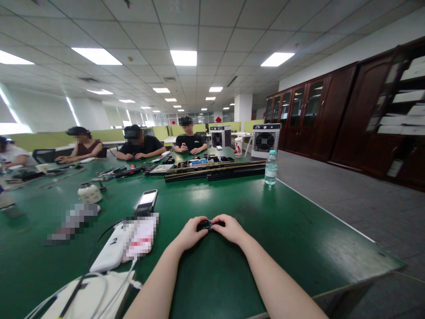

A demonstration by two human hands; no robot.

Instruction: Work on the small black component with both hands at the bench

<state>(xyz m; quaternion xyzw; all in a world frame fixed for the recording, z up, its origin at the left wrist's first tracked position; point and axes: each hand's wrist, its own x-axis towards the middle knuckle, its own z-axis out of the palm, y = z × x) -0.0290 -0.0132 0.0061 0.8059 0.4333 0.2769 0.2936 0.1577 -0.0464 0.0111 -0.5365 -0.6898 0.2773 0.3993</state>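
A small black part [206,225] lies between my two hands, low over the green table [212,270]; its exact kind is too small to make out. My left hand [191,233] grips its left end between thumb and fingers. On the other end, my right hand [229,228] is closed the same way, thumb and fingertips pinching it. The fingers of both hands hide much of the part.
Left of my arms lie a phone [146,201], a white power bank [109,248] marked 2, and cables. A water bottle [271,168] stands at the right edge, beside long black rails [232,173]. Several people sit across the table, near scattered tools [128,172].
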